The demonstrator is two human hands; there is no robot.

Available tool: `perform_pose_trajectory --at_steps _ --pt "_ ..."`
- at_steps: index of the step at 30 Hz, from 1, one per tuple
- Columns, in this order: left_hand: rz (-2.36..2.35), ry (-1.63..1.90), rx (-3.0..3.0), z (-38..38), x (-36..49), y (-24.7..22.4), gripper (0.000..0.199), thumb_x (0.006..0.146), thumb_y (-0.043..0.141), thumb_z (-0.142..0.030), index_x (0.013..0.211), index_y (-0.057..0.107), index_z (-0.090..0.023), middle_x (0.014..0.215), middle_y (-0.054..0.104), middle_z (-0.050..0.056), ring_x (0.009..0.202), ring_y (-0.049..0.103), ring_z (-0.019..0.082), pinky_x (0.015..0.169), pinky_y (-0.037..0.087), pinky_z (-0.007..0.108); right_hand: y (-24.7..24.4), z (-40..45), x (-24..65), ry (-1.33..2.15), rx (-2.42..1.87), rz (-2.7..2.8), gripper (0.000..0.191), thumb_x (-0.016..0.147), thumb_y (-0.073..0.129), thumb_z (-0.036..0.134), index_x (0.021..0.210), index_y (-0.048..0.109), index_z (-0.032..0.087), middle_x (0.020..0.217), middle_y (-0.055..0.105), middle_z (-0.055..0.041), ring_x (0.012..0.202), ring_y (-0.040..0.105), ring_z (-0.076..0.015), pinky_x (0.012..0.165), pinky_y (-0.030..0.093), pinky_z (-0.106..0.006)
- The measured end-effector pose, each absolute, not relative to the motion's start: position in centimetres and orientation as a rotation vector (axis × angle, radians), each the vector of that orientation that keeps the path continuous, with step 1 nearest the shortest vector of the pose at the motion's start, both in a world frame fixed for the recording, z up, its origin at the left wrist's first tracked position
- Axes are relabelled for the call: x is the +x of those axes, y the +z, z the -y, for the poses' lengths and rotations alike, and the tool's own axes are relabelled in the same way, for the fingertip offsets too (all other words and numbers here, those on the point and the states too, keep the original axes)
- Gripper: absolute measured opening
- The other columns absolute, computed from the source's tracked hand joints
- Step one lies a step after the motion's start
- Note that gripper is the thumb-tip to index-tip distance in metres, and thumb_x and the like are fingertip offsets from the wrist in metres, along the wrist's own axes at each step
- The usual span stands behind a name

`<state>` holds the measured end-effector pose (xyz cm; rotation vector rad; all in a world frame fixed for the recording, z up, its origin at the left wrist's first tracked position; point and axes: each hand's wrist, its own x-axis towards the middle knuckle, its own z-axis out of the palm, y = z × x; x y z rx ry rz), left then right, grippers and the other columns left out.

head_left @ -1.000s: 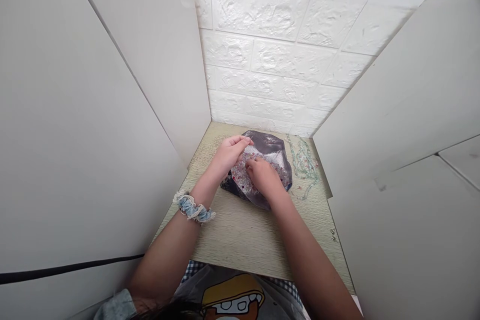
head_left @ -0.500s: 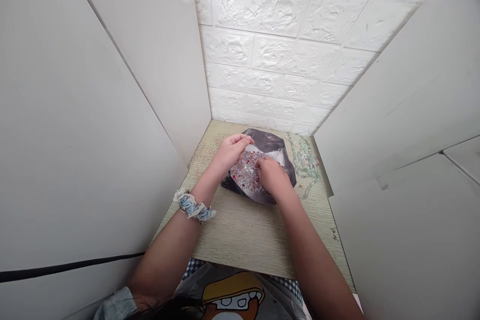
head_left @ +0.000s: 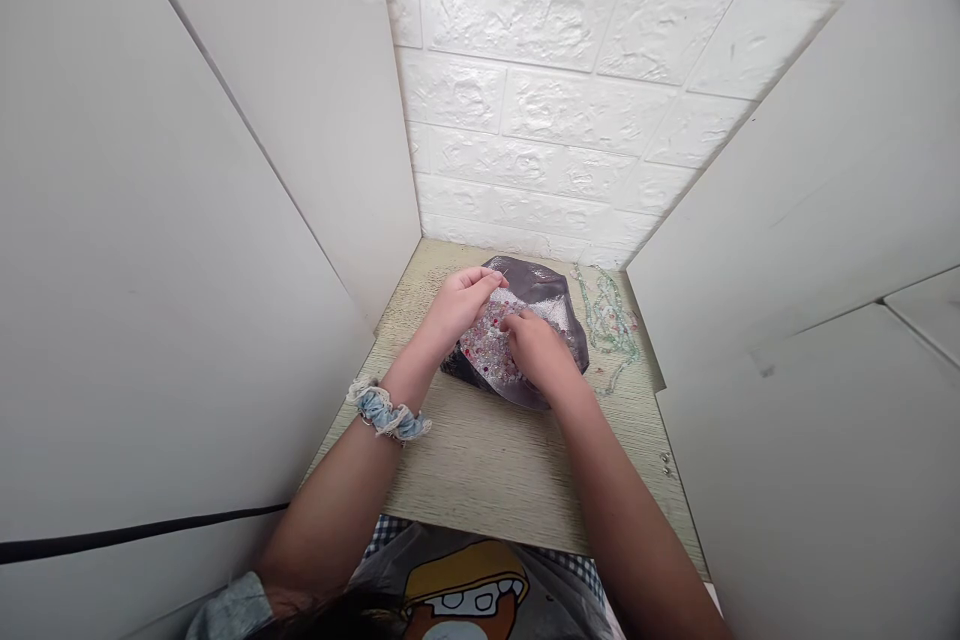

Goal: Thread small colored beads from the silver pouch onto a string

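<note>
A dark bag [head_left: 534,282] with a silvery inside lies spread on the wooden table. Many small clear, pink and red beads [head_left: 487,352] are heaped in it. My left hand [head_left: 463,305] is over the bag's left side, thumb and fingertips pinched on a thin needle [head_left: 505,273] that points up. Over the middle of the beads is my right hand [head_left: 541,348], its fingers drawn together at the bead pile; whatever is between them is too small to make out.
Strands of green beads [head_left: 609,315] lie to the right of the bag on the table [head_left: 487,460]. Small shiny pieces [head_left: 666,463] sit near the right edge. White panels [head_left: 330,100] stand on both sides, with a white brick-patterned wall [head_left: 555,105] behind.
My right hand has shifted slightly left and up over the beads. My left hand keeps its pinch in about the same place.
</note>
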<state>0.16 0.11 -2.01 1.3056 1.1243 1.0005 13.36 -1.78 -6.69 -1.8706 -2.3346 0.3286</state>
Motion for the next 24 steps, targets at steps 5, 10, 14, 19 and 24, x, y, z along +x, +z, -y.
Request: perform_pose_trajectory --at_steps 5,10,14,19,24 --pt "-1.123 1.006 1.308 -0.14 0.19 -2.05 0.020 0.074 0.046 -0.034 0.073 0.052 -0.015 0.046 0.022 -0.007 0.038 0.018 0.004 0.037 0.016 0.016 -6.83 1.77 13.42 0.343 -1.835 2.358 0.033 0.082 0.026 0.015 0.099 0.053 0.024 0.092 0.052 -0.0055 0.076 0.050 -0.0147 0.059 0.031 -0.024" --pt "-1.123 1.009 1.311 -0.16 0.17 -2.00 0.020 0.074 0.046 -0.034 0.072 0.052 -0.015 0.046 0.023 -0.007 0.038 0.019 0.003 0.037 0.016 0.016 -6.94 1.68 13.30 0.330 -1.840 2.367 0.030 0.083 0.026 0.018 0.097 0.053 0.023 0.091 0.052 -0.0056 0.076 0.049 -0.0143 0.059 0.031 -0.024" --pt "-1.135 1.003 1.307 -0.17 0.16 -1.92 0.020 0.074 0.046 -0.035 0.072 0.052 -0.015 0.046 0.023 -0.007 0.038 0.018 0.004 0.037 0.016 0.016 -6.89 1.67 12.99 0.307 -1.880 2.381 0.031 0.083 0.026 0.016 0.096 0.053 0.022 0.090 0.052 -0.0055 0.073 0.050 -0.0142 0.057 0.031 -0.024" --pt "-1.132 1.006 1.308 -0.16 0.17 -1.86 0.020 0.072 0.047 -0.034 0.072 0.052 -0.015 0.046 0.024 -0.007 0.038 0.020 0.004 0.038 0.017 0.017 -6.86 1.66 12.72 0.250 -1.918 2.349 0.030 0.084 0.024 0.015 0.096 0.051 0.021 0.091 0.052 -0.0057 0.073 0.051 -0.0145 0.056 0.033 -0.024" --pt "-1.148 1.006 1.307 -0.23 0.18 -1.86 0.020 0.072 0.047 -0.034 0.071 0.053 -0.015 0.045 0.024 -0.007 0.038 0.020 0.004 0.039 0.018 0.018 -6.97 1.53 12.62 0.247 -1.932 2.384 0.031 0.084 0.025 0.016 0.102 0.049 0.023 0.093 0.051 -0.0058 0.075 0.051 -0.0145 0.058 0.034 -0.024"
